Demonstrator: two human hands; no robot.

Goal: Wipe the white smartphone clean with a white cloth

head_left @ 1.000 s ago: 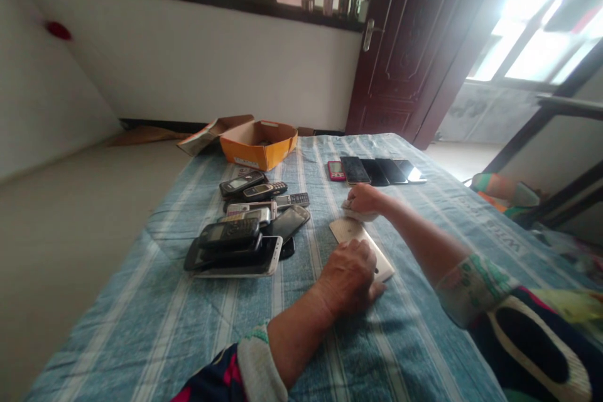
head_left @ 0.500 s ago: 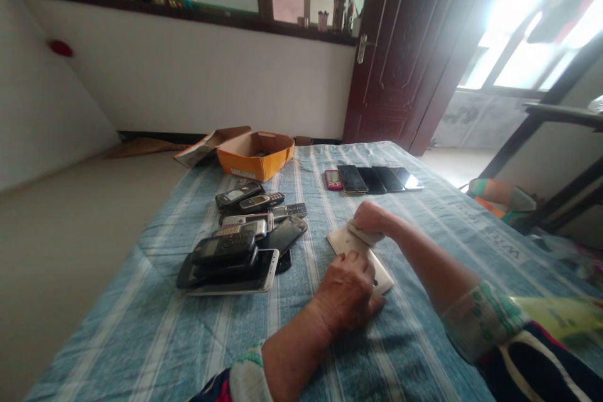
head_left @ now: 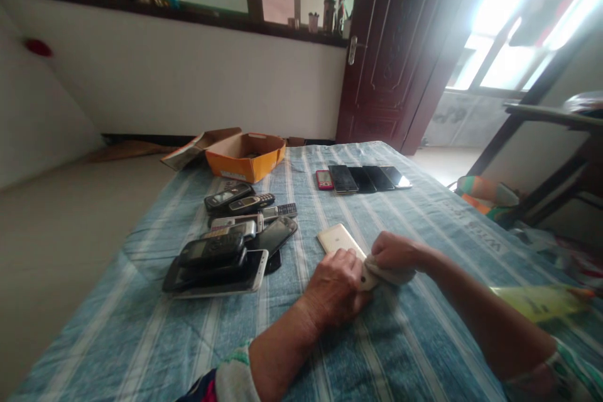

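Observation:
A gold phone (head_left: 335, 239) lies back-up on the blue striped cloth (head_left: 414, 339). My left hand (head_left: 336, 286) rests on its near end, fingers curled down onto it, pressing it to the cloth. My right hand (head_left: 396, 251) is closed around a small white rag (head_left: 389, 275) and presses it on the phone's near right part, touching my left hand. A heap of old phones (head_left: 230, 239) lies just left of my hands.
A row of phones (head_left: 362, 178), the leftmost red, lies further back on the cloth. An orange cardboard box (head_left: 245, 156) sits at the far left corner. A dark wooden door (head_left: 391, 44) and a metal frame (head_left: 541, 151) stand to the right.
My right hand has drawn the rag along the gold phone from its far end to its near end. My left hand stayed on the phone. The camera shifted slightly.

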